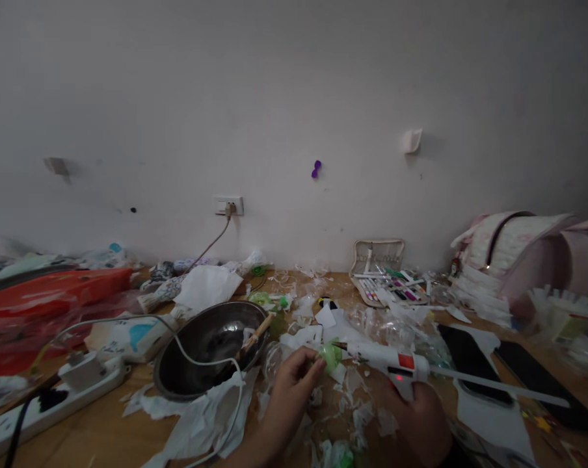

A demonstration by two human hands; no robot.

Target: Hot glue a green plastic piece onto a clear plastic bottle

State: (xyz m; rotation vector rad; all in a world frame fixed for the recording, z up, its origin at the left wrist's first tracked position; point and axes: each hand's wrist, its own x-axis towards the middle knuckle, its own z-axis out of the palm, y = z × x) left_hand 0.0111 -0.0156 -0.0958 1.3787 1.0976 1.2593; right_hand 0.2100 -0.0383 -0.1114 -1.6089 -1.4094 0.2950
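My left hand (290, 385) pinches a small green plastic piece (331, 356) between thumb and fingers, low in the middle of the view. My right hand (423, 416) grips the handle of a white hot glue gun (396, 364). The gun's nozzle points left and sits right at the green piece. A long white glue stick (499, 385) sticks out of the gun's back toward the right. Both hands hover over a wooden table (99, 435) strewn with torn white paper and clear plastic scraps.
A dark metal bowl (207, 348) with a stick in it lies left of my hands. A white power strip (54, 396) and cable run at the left. Two dark phones (474, 367) lie at the right. An open marker case (384, 283) and a pink bag (518, 250) stand by the wall.
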